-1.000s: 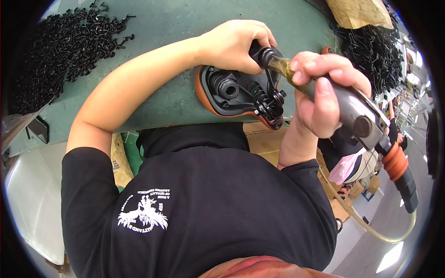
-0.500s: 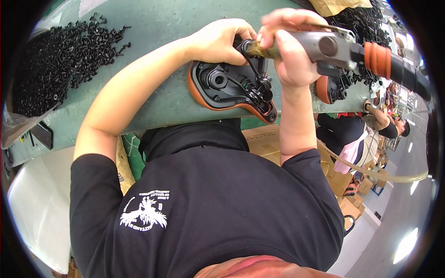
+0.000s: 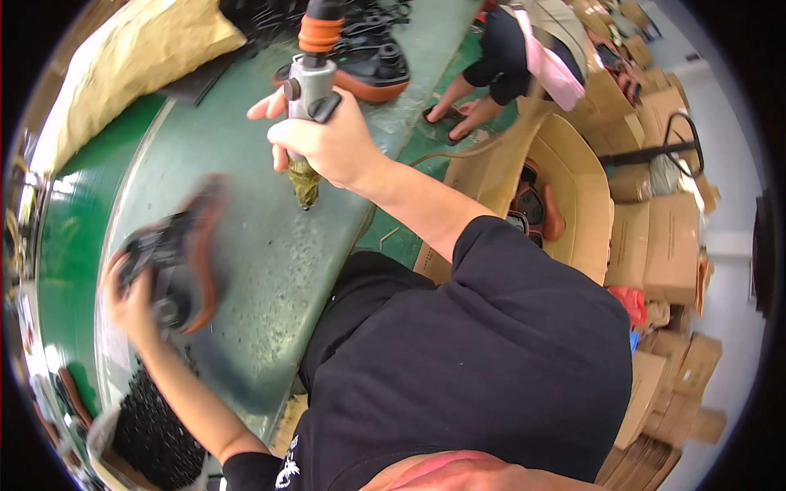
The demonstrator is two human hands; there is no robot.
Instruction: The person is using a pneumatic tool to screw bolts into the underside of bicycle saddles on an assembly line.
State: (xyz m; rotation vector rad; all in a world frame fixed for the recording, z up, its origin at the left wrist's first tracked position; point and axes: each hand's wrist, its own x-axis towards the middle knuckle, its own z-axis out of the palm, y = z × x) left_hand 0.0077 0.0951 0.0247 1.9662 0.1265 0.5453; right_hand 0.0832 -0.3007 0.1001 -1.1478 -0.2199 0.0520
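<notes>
My left hand (image 3: 131, 299) is closed on a bicycle saddle (image 3: 182, 282) with a black underside and an orange-brown rim, over the far-left part of the green table. Motion blurs the saddle, and I cannot tell whether it touches the tabletop. My right hand (image 3: 332, 139) grips a grey pneumatic screwdriver (image 3: 307, 86) with an orange ribbed collar and a tape-wrapped nose. Its tip points down above the table, apart from the saddle. Another saddle (image 3: 372, 78) lies underside up beyond the tool.
A heap of small black screws (image 3: 160, 430) sits at the lower left. A yellow sack (image 3: 139, 61) lies at the back left. Right of the table, an open carton (image 3: 585, 221) holds several saddles. A co-worker (image 3: 524, 49) is near the table's far right.
The view has swung to the right. The screwdriver has come away from the saddle with my right hand. My left hand has carried the saddle off to the left.
</notes>
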